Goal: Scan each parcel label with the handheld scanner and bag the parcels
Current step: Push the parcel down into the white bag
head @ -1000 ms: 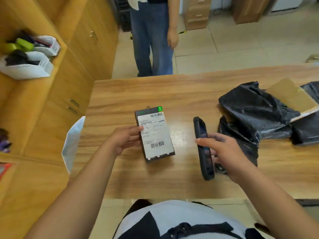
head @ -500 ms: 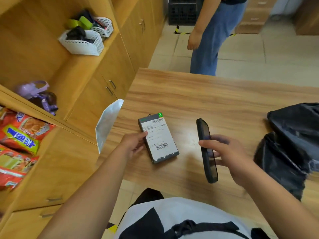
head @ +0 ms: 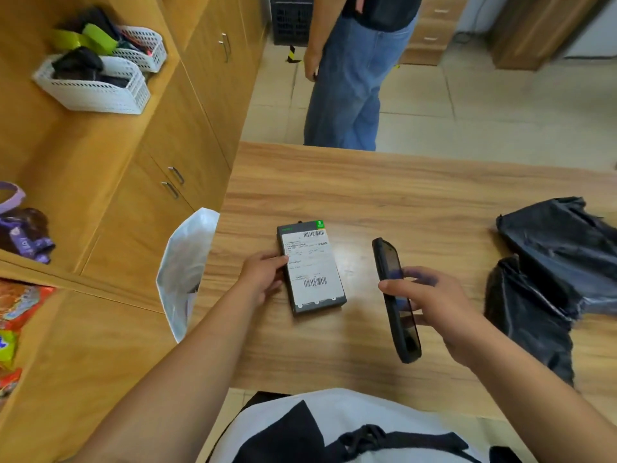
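Note:
A flat dark grey parcel box point(head: 310, 268) with a white barcode label lies on the wooden table point(head: 417, 202). My left hand point(head: 264, 275) grips its left edge, thumb on the label side. My right hand point(head: 430, 304) holds the black handheld scanner point(head: 395, 300) upright on its long edge just right of the parcel, its screen turned toward my hand. Black plastic bags point(head: 547, 279) lie crumpled on the table at the right. A white bag point(head: 185, 269) hangs off the table's left edge.
A person in jeans point(head: 347, 78) stands beyond the table's far edge. Wooden cabinets point(head: 187, 135) line the left, with white baskets point(head: 96, 85) of items on the counter and snack packets point(head: 16, 315) on a lower shelf.
My view has swung left and tilted, so the black bags slid to the right edge. Both hands keep their hold; parcel and scanner stay side by side.

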Motion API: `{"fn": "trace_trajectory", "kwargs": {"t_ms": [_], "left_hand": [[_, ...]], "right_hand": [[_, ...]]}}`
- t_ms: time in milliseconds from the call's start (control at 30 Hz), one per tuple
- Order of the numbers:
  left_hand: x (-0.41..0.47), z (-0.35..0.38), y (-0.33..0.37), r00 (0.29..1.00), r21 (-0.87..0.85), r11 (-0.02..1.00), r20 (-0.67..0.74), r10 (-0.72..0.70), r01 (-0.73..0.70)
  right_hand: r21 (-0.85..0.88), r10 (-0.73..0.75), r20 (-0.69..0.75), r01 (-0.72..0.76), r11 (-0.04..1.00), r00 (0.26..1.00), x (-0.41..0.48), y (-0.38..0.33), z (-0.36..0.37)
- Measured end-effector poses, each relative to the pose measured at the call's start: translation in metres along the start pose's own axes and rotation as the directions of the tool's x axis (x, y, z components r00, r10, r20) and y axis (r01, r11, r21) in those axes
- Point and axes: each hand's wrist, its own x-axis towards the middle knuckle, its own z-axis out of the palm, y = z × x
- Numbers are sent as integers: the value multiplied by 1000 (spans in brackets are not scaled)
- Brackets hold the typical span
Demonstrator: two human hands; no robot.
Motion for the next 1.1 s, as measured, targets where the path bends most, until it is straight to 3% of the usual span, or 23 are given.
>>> {"fn": "trace_trajectory", "kwargs": {"t_ms": [233,533,667,800,933,1100], "left_hand": [[21,-3,1,996,-41,999,82,24,-20],[39,-8,4,989,-13,1000,149,5,-3],[43,-12,3,985,32,999,168,30,-36],[45,-9,2,977,111,983,170,127,-147],[42,-7,-2,959,231,941,192,206,-248],[42,-6,-4,952,252,927,200,232,-279]], "right_hand": [[-79,4,-77,-10,997,997,-10,-12,23],[-397,135,-65,-150,905,989,-6,-29,43],[-529,179,-51,-179,830,982,-4,-33,51],[-711,244,-28,-191,677,969,-4,-39,61],[-777,299,-26,-208,595,954,-3,-45,69],[-854,304,-43,-193,483,952,-2,-51,80]]}}
